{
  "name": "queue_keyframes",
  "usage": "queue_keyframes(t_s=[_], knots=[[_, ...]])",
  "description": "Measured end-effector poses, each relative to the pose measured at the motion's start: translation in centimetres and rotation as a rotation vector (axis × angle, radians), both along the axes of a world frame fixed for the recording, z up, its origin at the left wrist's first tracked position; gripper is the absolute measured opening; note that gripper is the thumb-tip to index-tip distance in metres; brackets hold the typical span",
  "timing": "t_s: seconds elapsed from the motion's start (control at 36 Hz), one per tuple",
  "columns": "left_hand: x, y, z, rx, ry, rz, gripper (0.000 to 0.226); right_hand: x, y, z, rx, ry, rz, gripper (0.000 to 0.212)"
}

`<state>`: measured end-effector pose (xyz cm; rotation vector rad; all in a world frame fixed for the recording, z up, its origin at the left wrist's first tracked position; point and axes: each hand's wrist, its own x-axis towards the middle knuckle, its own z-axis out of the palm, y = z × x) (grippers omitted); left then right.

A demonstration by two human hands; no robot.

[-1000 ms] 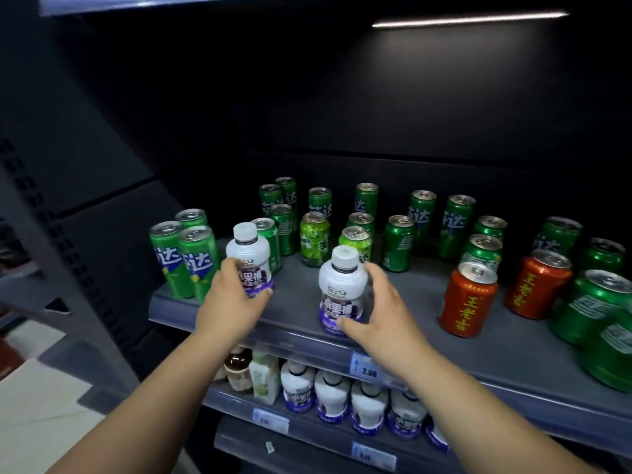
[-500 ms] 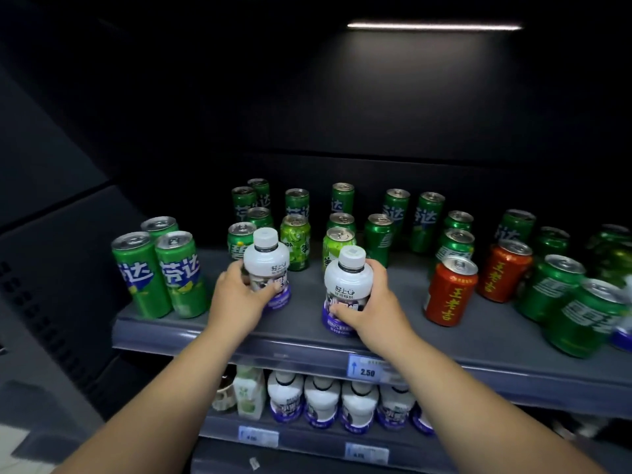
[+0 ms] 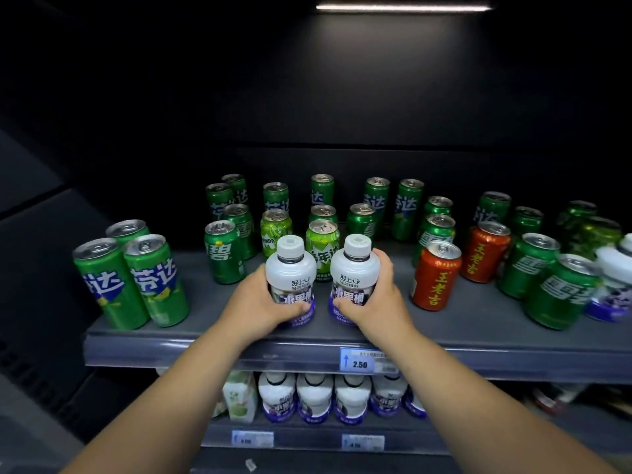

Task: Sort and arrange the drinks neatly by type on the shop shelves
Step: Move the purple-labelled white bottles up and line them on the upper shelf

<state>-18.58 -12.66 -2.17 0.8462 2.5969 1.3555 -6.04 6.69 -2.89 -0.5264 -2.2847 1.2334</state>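
Two white bottles with purple labels stand side by side near the front of the grey shelf (image 3: 212, 331). My left hand (image 3: 254, 304) grips the left bottle (image 3: 290, 268) around its lower half. My right hand (image 3: 374, 301) grips the right bottle (image 3: 354, 266) the same way. Behind them stand two light green cans (image 3: 323, 248) and several dark green cans (image 3: 224, 256). Three tall green cans (image 3: 155, 280) stand at the shelf's left end. Two red cans (image 3: 434, 277) stand to the right of my right hand.
More green cans (image 3: 561, 290) and another white bottle (image 3: 615, 278) crowd the shelf's right end. The shelf below holds a row of the same white bottles (image 3: 314, 396) and a green carton (image 3: 239, 396). A price tag (image 3: 359, 360) reading 2.50 sits on the shelf edge.
Both hands have closed round the bottles and slid them together toward the shelf's front middle. The view has come closer to the shelf.
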Motion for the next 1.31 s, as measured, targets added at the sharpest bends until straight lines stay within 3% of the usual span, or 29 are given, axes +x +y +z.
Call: queue_keyframes(t_s=[0.14, 0.31, 0.56, 0.67, 0.86, 1.19, 1.31], knots=[[-0.3, 0.3, -1.2, 0.014, -0.023, -0.069, 0.072, -0.3, 0.2, -0.1, -0.004, -0.001, -0.004, 0.109], [-0.3, 0.4, -1.5, -0.006, 0.021, -0.049, 0.096, -0.4, 0.1, -0.6, 0.073, -0.017, -0.071, 0.108], [0.3, 0.4, -1.2, -0.073, 0.075, 0.018, 0.099, -0.1, 0.3, -0.2, 0.020, -0.040, 0.006, 0.100], [0.2, 0.2, -1.1, -0.063, 0.039, -0.011, 0.101, -0.2, 0.1, -0.1, 0.036, -0.033, 0.009, 0.105], [-0.2, -0.1, -1.1, -0.080, -0.008, -0.078, 0.129, 0.1, 0.2, -0.1, 0.037, -0.046, 0.013, 0.105], [0.4, -0.1, -1.1, -0.068, 0.073, 0.007, 0.093, 0.6, -0.9, 0.5, 0.209, -0.150, 0.104, 0.125], [0.7, -0.1, -1.1, -0.102, 0.087, 0.001, 0.100, 0.6, -0.9, 0.5, 0.178, -0.144, 0.109, 0.122]])
